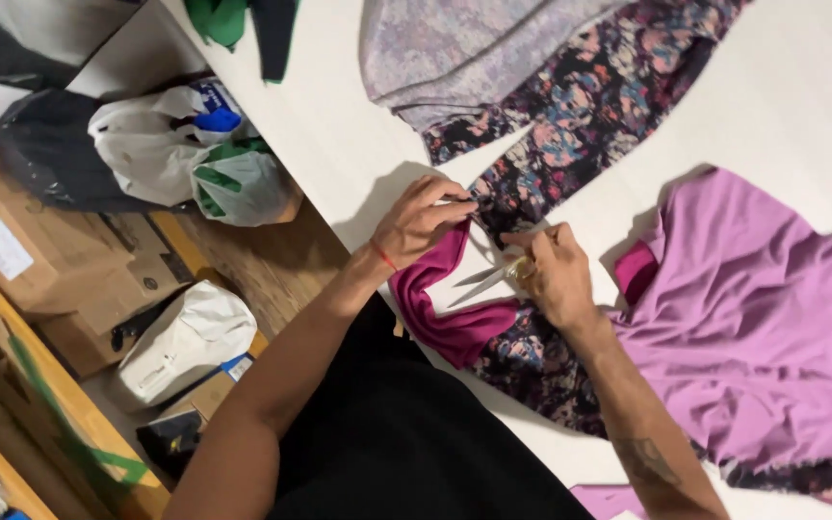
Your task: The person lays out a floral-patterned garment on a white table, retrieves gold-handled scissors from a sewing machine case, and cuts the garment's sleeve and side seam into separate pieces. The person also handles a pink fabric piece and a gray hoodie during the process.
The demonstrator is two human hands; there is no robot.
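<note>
Floral fabric (570,125) pinched, left fingers (455,204) | right fingers (532,241) closed, scissors (493,274)

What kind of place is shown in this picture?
Probably a sewing or garment workroom. Cut fabric pieces, such as the floral fabric and lilac fabric, lie on a white table; the right hand holds small scissors.
</note>
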